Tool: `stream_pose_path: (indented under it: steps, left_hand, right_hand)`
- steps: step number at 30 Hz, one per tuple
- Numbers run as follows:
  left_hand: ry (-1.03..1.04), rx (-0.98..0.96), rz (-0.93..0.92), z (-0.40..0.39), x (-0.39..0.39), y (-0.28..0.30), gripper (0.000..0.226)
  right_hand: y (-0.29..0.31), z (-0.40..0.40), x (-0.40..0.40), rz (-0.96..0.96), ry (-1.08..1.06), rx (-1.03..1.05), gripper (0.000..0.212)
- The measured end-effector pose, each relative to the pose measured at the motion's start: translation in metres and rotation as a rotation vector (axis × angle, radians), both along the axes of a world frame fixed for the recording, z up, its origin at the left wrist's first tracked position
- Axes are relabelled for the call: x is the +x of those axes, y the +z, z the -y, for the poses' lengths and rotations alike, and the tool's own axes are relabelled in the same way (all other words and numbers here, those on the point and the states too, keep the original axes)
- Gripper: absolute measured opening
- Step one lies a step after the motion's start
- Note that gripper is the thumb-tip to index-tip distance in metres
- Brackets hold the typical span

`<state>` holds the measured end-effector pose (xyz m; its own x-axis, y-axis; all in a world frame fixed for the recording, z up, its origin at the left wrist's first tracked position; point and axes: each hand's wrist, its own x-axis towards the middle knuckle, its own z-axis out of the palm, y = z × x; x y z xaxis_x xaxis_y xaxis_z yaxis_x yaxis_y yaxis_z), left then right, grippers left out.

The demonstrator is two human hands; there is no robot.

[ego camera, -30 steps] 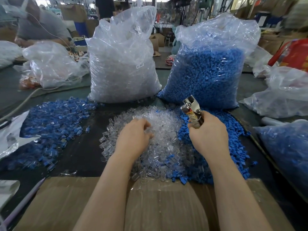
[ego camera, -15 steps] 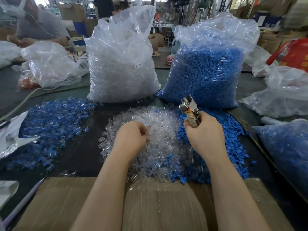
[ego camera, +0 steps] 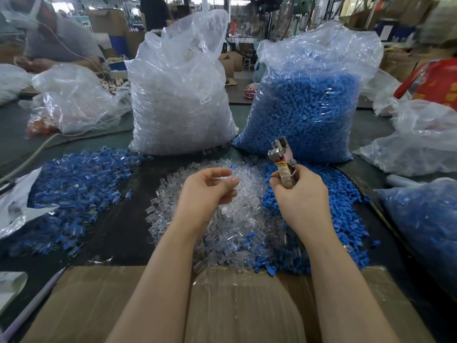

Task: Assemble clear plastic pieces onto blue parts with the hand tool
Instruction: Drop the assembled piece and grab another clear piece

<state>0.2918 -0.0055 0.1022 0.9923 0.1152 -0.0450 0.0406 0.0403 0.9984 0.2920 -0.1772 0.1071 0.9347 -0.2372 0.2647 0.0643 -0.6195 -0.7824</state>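
A heap of clear plastic pieces [ego camera: 237,219] lies on the dark table in front of me, and a heap of blue parts [ego camera: 343,214] adjoins it on the right. My left hand [ego camera: 207,191] is raised above the clear heap and pinches a clear plastic piece [ego camera: 228,179] between its fingertips. My right hand [ego camera: 299,196] grips the hand tool [ego camera: 282,157], whose metal head points up and away. A small blue part shows at my right fingertips beside the tool handle.
A big bag of clear pieces [ego camera: 180,100] and a big bag of blue parts [ego camera: 309,107] stand behind the heaps. Assembled blue-and-clear pieces [ego camera: 71,189] spread out at the left. A cardboard box [ego camera: 222,305] sits at the near edge. More bags lie right; another person works far left.
My left hand has lifted out of the clear heap with a clear piece pinched in its fingers. My right hand with the tool has barely shifted.
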Motion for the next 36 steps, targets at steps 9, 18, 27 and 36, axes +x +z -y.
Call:
stream_pose_path:
  steps: [9,18,27,36]
  left_hand:
    - [-0.069,-0.362,-0.096,0.007,0.000,0.006,0.019]
    - [-0.104,-0.516,-0.092,0.012,-0.003,0.010,0.013]
    - [-0.161,-0.535,-0.114,0.014,-0.006,0.011,0.018]
    - [0.036,-0.360,-0.082,0.019,-0.005,0.009,0.026]
  right_hand:
    - [0.000,-0.003,0.000,0.031,0.018,0.051,0.014]
    - [0.000,-0.007,0.000,0.064,0.037,0.070,0.016]
    - [0.002,-0.008,-0.003,0.083,0.067,0.088,0.016]
    - [0.004,-0.009,-0.003,0.138,0.081,0.114,0.016]
